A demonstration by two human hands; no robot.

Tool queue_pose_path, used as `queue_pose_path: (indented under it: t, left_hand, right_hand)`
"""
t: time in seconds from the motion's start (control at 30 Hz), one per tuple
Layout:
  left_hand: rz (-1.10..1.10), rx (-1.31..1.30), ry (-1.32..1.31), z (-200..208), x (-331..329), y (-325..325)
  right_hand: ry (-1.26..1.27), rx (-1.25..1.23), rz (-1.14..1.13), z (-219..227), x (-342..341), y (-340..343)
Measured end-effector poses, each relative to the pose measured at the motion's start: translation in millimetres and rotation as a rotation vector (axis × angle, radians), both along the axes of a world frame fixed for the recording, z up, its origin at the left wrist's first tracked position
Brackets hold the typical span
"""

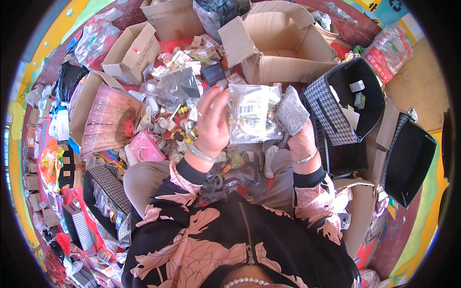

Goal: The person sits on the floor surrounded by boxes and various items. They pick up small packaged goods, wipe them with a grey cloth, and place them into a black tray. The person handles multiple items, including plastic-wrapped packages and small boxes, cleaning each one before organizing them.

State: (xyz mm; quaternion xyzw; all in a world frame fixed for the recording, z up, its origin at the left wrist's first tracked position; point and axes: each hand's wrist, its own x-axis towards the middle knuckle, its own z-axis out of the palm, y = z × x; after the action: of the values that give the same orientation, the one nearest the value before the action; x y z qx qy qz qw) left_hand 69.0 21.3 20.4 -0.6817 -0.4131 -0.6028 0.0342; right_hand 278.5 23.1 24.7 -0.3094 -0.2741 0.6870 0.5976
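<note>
left hand (212,122): fingers extended beside clear packet (254,113), contact unclear | right hand (301,142): fingers hidden by grey cloth (293,111), grip unclear | packet: centre, between hands; probably light, slippery, pliable; best pinched along side edges

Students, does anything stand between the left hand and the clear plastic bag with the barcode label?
Nothing visible stands between the left hand and the clear plastic bag. The grey fabric at the right hand is at the bag's opposite side.
</note>
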Motion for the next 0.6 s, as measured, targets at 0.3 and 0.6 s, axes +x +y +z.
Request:
queue_pose_path:
  t: [0.3, 0.6]
  left_hand:
    - [-0.824, -0.751, -0.995, 3.1, 11.0, -13.2]
    - [-0.770, -0.522, -0.860, 11.3, 7.3, -22.3]
  right_hand:
    - [0.459, 0.068, 0.177, -35.8, 17.2, 12.5]
    - [0.283, -0.021, 0.086, -7.3, 6.6, 7.8]
